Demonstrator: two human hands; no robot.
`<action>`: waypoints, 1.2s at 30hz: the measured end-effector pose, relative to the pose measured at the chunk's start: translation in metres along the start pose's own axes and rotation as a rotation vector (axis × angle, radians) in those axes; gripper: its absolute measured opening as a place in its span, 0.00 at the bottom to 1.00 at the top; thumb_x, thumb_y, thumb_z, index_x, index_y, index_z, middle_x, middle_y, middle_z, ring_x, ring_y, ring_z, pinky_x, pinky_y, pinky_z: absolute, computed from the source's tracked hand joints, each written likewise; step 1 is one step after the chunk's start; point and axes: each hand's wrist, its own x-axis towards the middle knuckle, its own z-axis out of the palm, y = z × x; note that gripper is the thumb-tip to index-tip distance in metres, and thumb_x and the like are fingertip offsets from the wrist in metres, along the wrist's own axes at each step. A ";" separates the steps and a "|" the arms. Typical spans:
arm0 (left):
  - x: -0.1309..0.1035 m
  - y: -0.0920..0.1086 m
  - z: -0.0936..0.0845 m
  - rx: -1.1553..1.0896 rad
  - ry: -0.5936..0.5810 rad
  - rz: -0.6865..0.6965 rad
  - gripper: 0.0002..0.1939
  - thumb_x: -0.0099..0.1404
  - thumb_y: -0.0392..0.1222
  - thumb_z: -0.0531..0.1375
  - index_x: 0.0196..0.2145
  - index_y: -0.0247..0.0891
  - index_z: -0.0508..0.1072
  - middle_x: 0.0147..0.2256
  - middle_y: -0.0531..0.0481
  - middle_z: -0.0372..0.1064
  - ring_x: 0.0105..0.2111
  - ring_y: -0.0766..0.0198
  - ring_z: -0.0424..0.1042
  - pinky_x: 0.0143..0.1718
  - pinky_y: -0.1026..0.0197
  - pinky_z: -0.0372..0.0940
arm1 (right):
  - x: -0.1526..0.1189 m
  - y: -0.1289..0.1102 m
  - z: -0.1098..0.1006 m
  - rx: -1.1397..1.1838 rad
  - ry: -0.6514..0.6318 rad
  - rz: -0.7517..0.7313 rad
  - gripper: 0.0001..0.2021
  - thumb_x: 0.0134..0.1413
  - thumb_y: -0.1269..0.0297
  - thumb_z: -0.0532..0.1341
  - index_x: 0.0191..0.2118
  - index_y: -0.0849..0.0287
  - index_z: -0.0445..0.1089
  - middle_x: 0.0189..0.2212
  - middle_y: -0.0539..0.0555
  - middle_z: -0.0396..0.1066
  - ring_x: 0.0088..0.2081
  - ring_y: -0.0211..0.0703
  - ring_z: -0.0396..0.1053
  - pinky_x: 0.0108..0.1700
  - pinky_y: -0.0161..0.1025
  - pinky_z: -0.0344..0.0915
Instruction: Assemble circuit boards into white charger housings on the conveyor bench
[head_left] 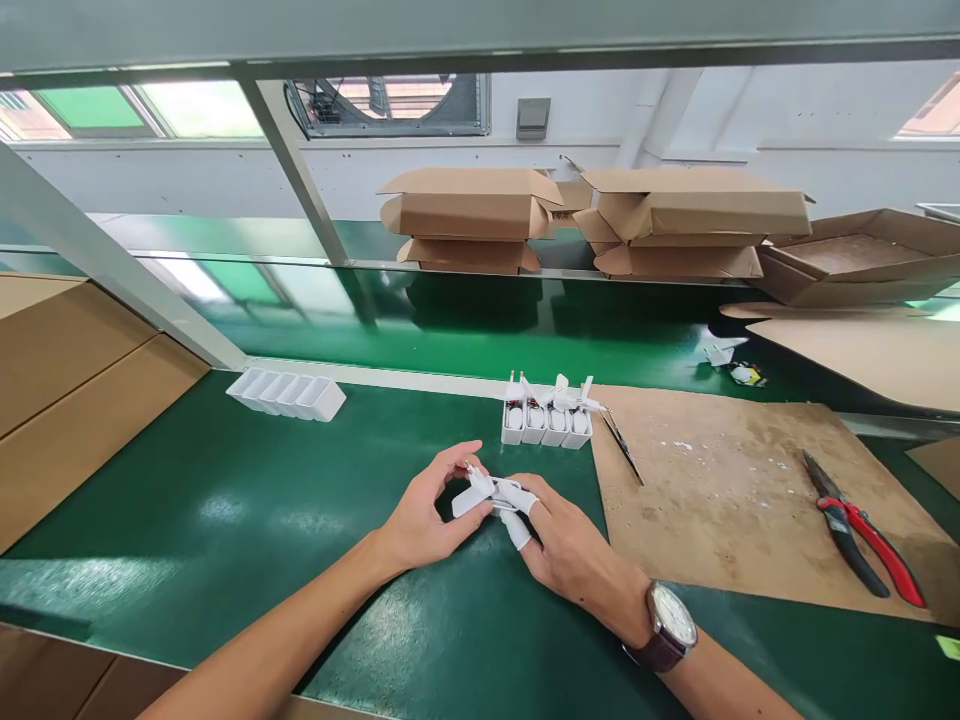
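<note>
My left hand (431,512) and my right hand (566,545) meet over the green bench, both closed on a small white plastic part (472,494) with a flat flap and what look like metal pins. Fingers cover much of it, so its exact kind is unclear. White finger cots cover the thumb and forefinger of my right hand, and a watch (673,615) is on that wrist. Just beyond my hands stands a row of open white cases (512,437) holding round white pieces, wires and similar parts that stick up. Tweezers (624,450) lie to its right.
An empty row of white cases (285,394) stands at the left. Red-and-black pliers (844,515) rest on a brown board (705,520) at the right. Cardboard boxes (472,215) line the back ledge, with a large carton (82,370) at far left. Small scraps (746,374) lie behind the board.
</note>
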 end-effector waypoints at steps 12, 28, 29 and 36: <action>-0.001 -0.003 -0.001 -0.007 -0.014 -0.011 0.33 0.68 0.37 0.64 0.66 0.47 0.58 0.43 0.48 0.70 0.43 0.61 0.74 0.48 0.55 0.73 | -0.001 0.002 0.000 0.136 0.121 0.110 0.17 0.66 0.71 0.58 0.59 0.53 0.61 0.52 0.60 0.73 0.43 0.47 0.79 0.41 0.43 0.80; -0.002 -0.012 0.001 0.030 0.044 0.020 0.44 0.63 0.52 0.70 0.69 0.48 0.53 0.49 0.44 0.69 0.48 0.55 0.75 0.50 0.48 0.74 | 0.007 0.004 0.010 0.429 0.150 0.140 0.15 0.66 0.69 0.57 0.56 0.54 0.69 0.50 0.61 0.72 0.46 0.48 0.75 0.47 0.47 0.78; -0.003 -0.012 0.001 0.081 0.058 0.073 0.50 0.58 0.55 0.73 0.70 0.49 0.52 0.53 0.42 0.67 0.50 0.51 0.74 0.51 0.46 0.74 | 0.008 0.003 0.011 0.580 0.175 0.220 0.15 0.67 0.66 0.58 0.57 0.53 0.69 0.50 0.60 0.73 0.46 0.47 0.75 0.46 0.46 0.78; -0.004 0.001 0.008 0.318 0.097 0.422 0.45 0.63 0.41 0.70 0.70 0.42 0.52 0.51 0.39 0.70 0.48 0.52 0.74 0.49 0.48 0.74 | 0.012 -0.006 0.008 1.428 0.011 0.595 0.19 0.63 0.50 0.63 0.51 0.59 0.74 0.40 0.60 0.79 0.41 0.56 0.80 0.51 0.60 0.75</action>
